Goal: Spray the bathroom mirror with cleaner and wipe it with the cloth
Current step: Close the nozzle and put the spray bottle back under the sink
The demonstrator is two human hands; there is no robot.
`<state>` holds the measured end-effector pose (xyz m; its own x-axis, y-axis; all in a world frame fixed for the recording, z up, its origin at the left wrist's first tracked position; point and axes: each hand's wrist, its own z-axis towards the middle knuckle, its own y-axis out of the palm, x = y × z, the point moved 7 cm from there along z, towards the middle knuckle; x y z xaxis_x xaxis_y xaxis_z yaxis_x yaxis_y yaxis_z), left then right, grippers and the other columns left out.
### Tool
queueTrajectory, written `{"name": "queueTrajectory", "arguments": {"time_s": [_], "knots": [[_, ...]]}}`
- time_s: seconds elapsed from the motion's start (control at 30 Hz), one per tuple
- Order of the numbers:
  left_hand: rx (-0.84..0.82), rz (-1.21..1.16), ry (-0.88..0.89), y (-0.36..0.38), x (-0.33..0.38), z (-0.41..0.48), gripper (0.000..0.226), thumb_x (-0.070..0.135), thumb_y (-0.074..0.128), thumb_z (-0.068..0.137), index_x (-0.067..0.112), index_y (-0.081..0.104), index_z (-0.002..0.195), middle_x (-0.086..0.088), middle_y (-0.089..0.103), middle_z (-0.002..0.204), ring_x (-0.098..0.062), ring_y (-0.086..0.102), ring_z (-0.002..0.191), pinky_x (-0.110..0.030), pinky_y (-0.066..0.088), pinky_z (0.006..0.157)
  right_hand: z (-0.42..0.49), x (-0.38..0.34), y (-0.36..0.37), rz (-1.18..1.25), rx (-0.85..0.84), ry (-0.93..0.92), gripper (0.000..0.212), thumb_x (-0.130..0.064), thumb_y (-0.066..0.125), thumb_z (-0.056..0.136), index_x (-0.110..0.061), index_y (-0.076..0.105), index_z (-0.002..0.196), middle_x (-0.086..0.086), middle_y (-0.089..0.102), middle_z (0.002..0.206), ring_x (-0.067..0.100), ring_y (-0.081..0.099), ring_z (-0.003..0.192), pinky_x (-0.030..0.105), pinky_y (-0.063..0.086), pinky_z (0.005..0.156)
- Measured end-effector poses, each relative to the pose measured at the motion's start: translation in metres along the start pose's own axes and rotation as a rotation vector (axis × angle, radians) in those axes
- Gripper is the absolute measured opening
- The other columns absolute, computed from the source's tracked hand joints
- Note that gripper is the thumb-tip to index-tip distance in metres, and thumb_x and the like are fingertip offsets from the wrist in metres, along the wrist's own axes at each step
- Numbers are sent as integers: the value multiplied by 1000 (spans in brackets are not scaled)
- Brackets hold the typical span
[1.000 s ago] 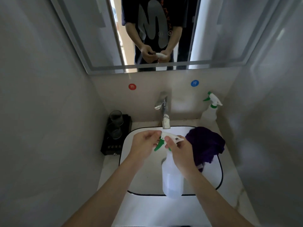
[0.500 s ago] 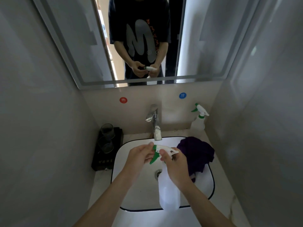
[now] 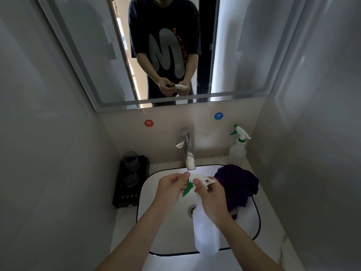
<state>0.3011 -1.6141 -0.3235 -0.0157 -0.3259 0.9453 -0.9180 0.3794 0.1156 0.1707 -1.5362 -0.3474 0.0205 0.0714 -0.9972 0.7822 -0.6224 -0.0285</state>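
A translucent white spray bottle [image 3: 206,233] with a white head and green trigger hangs over the sink. My right hand [image 3: 210,198] grips its neck just under the head. My left hand [image 3: 171,187] pinches the nozzle end of the head with its fingertips. A dark purple cloth [image 3: 237,182] lies bunched on the right side of the sink, apart from both hands. The mirror [image 3: 78,55] fills the wall above and reflects a person holding the bottle.
White sink [image 3: 156,227] with a black rim; metal tap [image 3: 186,149] at the back. A second spray bottle [image 3: 239,147] stands at the back right corner. Two glasses [image 3: 130,160] sit on a black tray [image 3: 143,167] at the left. Walls close in on both sides.
The view has tilted up, showing more of the mirror. Both hands stay on the bottle's head, with the left fingertips shifting slightly at the nozzle.
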Motion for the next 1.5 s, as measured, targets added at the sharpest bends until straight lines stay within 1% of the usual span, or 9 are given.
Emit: {"name": "queueTrajectory", "arguments": {"time_s": [0.07,0.2,0.33,0.43,0.7,0.8,1.03,1.3,1.5], "knots": [[-10,-12,-6,0,0,-1,23,14,64,99,-7,73,97,-26,76,100,-30,72,94,-28,61,80,0,1,0,-1,2,6,14,-20,71,94,-8,68,88,-4,68,72,2,63,66,17,49,63],[-10,-31,-57,0,-5,-2,32,27,65,98,6,72,75,-4,67,66,-29,65,84,-33,52,79,0,-1,1,-14,-12,-6,12,-22,71,94,-11,69,89,-3,70,74,4,65,68,18,51,64],[43,-28,-104,-4,-6,2,46,48,69,91,10,67,65,-6,65,68,-34,68,82,-38,54,83,-2,-2,2,-19,-17,-9,16,-22,71,94,-7,68,88,-1,70,76,4,65,69,18,51,65],[13,48,-65,0,-2,5,54,55,73,82,2,73,79,-13,74,77,-39,75,90,-40,57,85,-1,-2,0,-29,-11,-14,18,-23,70,95,-5,69,90,1,71,79,6,66,71,19,51,66],[2,141,1,-2,6,2,35,33,68,96,-1,76,92,-14,80,87,-26,78,87,-27,60,75,-3,-2,-1,-54,7,-12,16,-25,70,95,-9,68,92,2,70,83,6,66,74,17,51,67],[7,145,3,-1,5,1,33,29,68,97,-3,76,96,-16,80,91,-26,77,89,-26,60,75,-5,-3,-1,-50,12,-10,16,-25,69,95,-9,68,96,3,70,84,11,67,77,17,52,67],[-20,138,25,-3,6,0,19,13,65,99,-1,76,104,-18,79,100,-35,74,100,-29,62,82,-5,-5,-2,-63,19,-23,16,-24,70,95,-8,67,93,1,69,81,-1,64,69,15,49,64],[-57,149,-37,1,12,-6,40,40,66,97,3,77,101,-14,80,95,-24,78,91,-28,61,80,-9,-8,-4,-30,3,-36,17,-22,71,95,-6,67,91,0,68,81,-2,63,68,16,49,64],[73,224,82,1,9,-15,44,41,68,96,-2,76,89,-23,76,89,-43,71,94,-55,58,92,-12,-7,-6,-29,-12,-46,20,-21,71,95,-1,69,91,0,69,78,-2,62,66,15,48,62]]}}
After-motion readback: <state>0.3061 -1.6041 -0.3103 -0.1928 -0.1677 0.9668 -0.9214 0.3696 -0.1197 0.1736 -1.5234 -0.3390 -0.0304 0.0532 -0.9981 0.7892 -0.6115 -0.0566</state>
